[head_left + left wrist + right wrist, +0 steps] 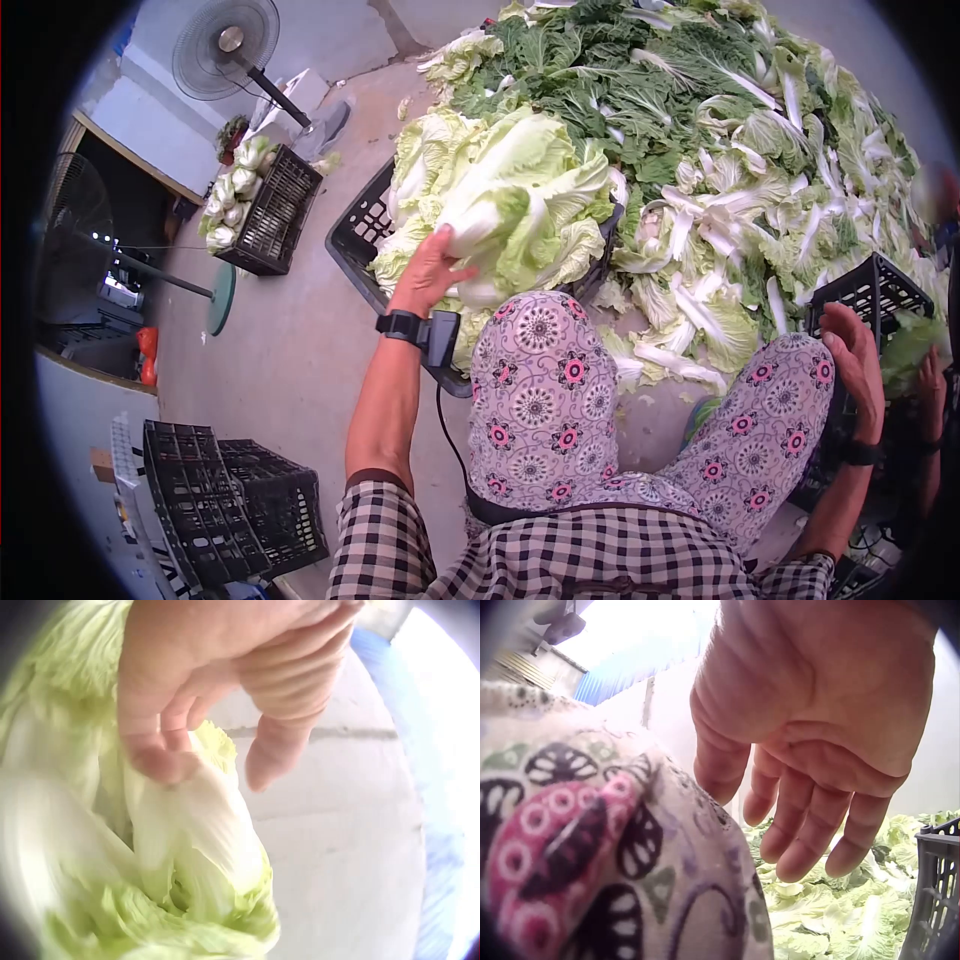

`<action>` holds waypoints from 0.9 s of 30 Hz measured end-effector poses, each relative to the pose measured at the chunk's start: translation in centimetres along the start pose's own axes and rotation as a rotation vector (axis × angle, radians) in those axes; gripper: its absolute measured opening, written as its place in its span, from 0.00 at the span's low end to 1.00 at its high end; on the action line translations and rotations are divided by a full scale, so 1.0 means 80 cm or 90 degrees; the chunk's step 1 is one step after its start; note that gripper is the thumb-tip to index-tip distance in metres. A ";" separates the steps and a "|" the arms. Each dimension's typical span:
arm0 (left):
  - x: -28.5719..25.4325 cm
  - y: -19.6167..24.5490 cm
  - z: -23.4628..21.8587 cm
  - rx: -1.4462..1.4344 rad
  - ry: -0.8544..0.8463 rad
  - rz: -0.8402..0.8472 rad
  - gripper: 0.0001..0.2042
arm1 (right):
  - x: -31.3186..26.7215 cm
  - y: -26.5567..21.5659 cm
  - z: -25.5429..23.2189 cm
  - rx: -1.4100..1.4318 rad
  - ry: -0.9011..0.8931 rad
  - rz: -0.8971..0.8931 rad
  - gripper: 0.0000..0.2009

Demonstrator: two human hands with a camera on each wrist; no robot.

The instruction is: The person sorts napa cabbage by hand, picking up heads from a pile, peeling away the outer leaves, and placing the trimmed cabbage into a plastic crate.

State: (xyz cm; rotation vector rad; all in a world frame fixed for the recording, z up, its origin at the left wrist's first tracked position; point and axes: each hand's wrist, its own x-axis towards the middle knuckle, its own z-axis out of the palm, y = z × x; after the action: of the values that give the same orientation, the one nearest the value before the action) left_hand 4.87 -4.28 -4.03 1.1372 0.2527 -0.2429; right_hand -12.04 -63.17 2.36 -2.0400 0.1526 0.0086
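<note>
My left hand (430,270) is at the near left side of a heap of pale Chinese cabbage (540,170) that fills a black plastic crate (345,245). In the left wrist view, its fingertips rest at the white base of one Chinese cabbage (199,825), while the thumb (274,754) stands apart from it. Beside my right knee, my right hand (855,350) is raised with its fingers loosely extended and nothing in it. The right wrist view shows that palm (817,690) bare, close to the flowered trouser leg (630,847).
A big pile of loose cabbage leaves (720,200) spreads across the floor ahead and right. Another black crate (870,290) stands by my right hand, near another person's hand (930,385). At left are a cabbage-filled crate (275,215), stacked crates (230,500) and a standing fan (230,45).
</note>
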 end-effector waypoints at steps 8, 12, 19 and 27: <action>-0.028 0.043 0.105 0.311 0.090 0.274 0.32 | -0.014 -0.028 -0.004 0.004 -0.001 0.011 0.25; -0.092 0.088 0.217 0.481 -0.082 0.598 0.31 | -0.017 -0.046 0.000 0.011 0.014 -0.057 0.28; -0.135 0.059 0.327 0.667 -0.304 0.802 0.30 | -0.042 -0.157 0.055 -0.101 0.086 -0.294 0.42; -0.155 0.048 0.332 0.718 -0.254 0.823 0.30 | -0.077 -0.179 0.045 -0.124 0.224 -0.235 0.34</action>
State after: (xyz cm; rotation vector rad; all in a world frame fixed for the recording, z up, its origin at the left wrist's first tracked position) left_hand -3.64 -26.24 13.79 2.0671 -1.1110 0.6312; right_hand -16.35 -52.92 13.87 -2.2219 -0.0090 -0.5875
